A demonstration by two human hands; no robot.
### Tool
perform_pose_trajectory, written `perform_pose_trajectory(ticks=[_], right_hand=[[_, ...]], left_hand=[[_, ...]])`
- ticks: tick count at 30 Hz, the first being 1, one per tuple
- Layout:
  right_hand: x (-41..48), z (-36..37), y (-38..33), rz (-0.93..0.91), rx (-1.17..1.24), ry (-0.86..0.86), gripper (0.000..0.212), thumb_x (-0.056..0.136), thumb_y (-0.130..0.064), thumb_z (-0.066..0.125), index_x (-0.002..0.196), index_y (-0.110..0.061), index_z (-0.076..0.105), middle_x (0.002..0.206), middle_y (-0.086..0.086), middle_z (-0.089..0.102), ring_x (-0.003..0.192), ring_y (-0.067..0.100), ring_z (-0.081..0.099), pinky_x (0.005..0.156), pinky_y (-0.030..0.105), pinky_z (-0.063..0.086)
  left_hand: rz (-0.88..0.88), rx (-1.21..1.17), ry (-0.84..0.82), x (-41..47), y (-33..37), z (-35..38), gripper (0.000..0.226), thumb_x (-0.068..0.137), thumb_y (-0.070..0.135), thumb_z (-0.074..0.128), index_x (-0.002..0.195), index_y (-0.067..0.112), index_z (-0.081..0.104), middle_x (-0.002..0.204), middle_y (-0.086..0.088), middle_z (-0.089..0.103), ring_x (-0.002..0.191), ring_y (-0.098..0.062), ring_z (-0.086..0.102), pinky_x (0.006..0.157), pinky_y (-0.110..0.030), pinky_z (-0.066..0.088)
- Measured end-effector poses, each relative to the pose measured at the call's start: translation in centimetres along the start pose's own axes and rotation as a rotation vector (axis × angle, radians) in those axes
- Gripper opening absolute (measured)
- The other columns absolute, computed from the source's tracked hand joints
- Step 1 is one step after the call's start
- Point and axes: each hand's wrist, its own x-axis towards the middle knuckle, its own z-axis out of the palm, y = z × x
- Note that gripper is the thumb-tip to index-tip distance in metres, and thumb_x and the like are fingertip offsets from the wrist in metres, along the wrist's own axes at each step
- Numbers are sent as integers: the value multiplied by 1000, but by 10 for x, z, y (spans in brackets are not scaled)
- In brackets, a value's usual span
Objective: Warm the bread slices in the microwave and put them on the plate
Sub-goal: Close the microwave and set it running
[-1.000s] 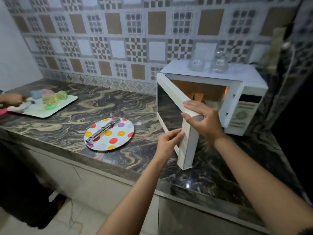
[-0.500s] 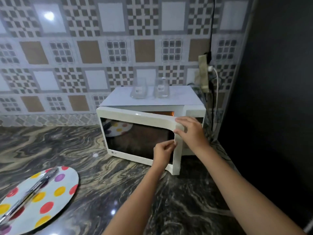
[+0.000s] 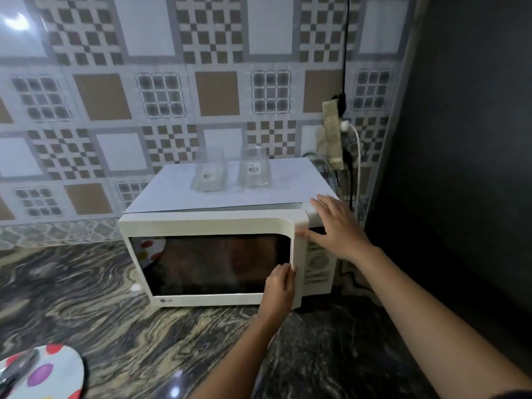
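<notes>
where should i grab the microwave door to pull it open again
Grip the door at its right vertical edge, where the left hand presses now, coming from the front right. The hinge appears to be on the left, so this free edge swings out easiest. The flat front offers no handle to hook, so curl fingertips around that edge beside the control panel.

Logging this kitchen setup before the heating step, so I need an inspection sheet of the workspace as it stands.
Surface: dark marbled counter, glossy.
Job's things: microwave door looks shut or nearly; spotted plate at lower left; bread not visible.
Clutter: two clear jars on the microwave; a metal utensil on the plate.
Hands: left hand on the door's right edge; right hand spread at the upper right corner; neither holds anything.
Cables: white cord and black cord at the wall socket.
Surroundings: patterned tile wall; dark panel at right.
</notes>
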Motion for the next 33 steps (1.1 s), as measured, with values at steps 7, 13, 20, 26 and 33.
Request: perform_pose_trajectory(ticks=[7, 13, 20, 26, 33], right_hand=[[3, 19, 5, -31, -29, 188, 102, 75, -84, 9, 133, -10, 47, 136, 11, 49, 127, 28, 44, 108, 43, 32], [8, 14, 6, -12, -18, 185, 109, 64, -86, -2, 134, -17, 44, 137, 9, 45, 125, 28, 41, 106, 40, 29], [11, 15, 5, -16, -1, 223, 107, 62, -85, -3, 128, -17, 48, 133, 10, 45, 119, 29, 42, 102, 41, 31], [16, 18, 3, 7, 17, 239, 82, 73, -74, 24, 122, -14, 51, 130, 13, 45, 117, 32, 41, 100, 42, 30], [12, 28, 11, -12, 116, 251, 82, 73, -74, 30, 127, -15, 51, 133, 11, 46, 122, 31, 41, 103, 43, 33]], left_hand=[[-12, 61, 37, -1, -8, 15, 33, 101, 28, 32, 78, 10, 47, 77, -4, 50, 70, -18, 49, 64, -35, 37], [-54, 101, 173, 1, -2, 30, 29, 101, 25, 33, 82, 9, 47, 81, -2, 49, 73, -19, 49, 62, -26, 28], [-74, 173, 232, 4, 0, 34, 28, 101, 25, 32, 81, 11, 45, 76, 1, 45, 68, -19, 47, 60, -29, 26], [-109, 186, 241, 12, 4, 34, 28, 101, 25, 32, 78, 11, 40, 74, 0, 43, 69, -24, 47, 62, -31, 29], [-94, 118, 150, 13, -1, 28, 30, 102, 27, 30, 77, 13, 42, 75, 0, 47, 69, -18, 47, 63, -31, 33]])
